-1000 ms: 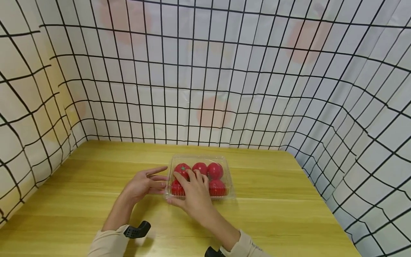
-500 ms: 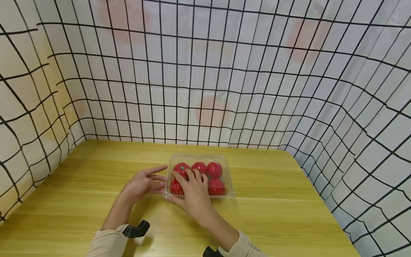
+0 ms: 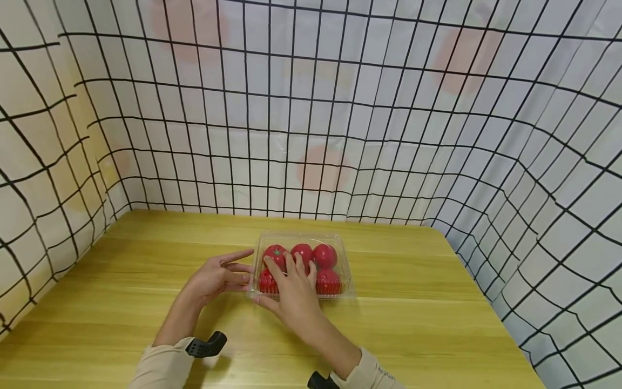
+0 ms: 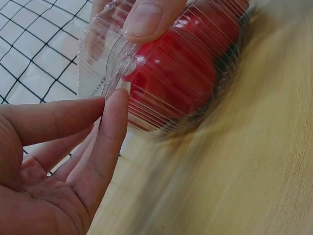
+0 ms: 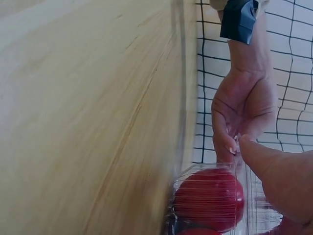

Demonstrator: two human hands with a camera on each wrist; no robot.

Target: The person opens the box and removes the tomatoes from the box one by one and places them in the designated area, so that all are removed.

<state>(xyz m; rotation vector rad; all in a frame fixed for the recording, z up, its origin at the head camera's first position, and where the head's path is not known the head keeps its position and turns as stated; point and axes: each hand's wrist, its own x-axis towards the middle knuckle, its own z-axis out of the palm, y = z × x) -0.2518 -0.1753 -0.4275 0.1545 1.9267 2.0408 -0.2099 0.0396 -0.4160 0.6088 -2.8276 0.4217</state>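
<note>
A clear plastic clamshell box [image 3: 303,236] of several red tomatoes [image 3: 325,256] lies on the table with its lid over them; one tomato shows a green calyx. My left hand [image 3: 210,282] is at the box's left side. In the left wrist view its thumb and a finger pinch the thin plastic rim [image 4: 111,81] near the corner. My right hand [image 3: 297,297] lies across the lid, fingers spread on top, hiding part of the tomatoes. Its thumb [image 4: 146,22] presses by the front left corner, close to the left fingertips.
The wooden table [image 3: 413,324] extends around the box on all sides. White sheeting behind a black wire grid [image 3: 311,119] borders the table at the back, left and right. A black wrist mount [image 3: 208,346] sits on the left cuff.
The right fingers have spread and shifted slightly on the lid. The left hand stays at the rim, and the box has not visibly moved on the table.
</note>
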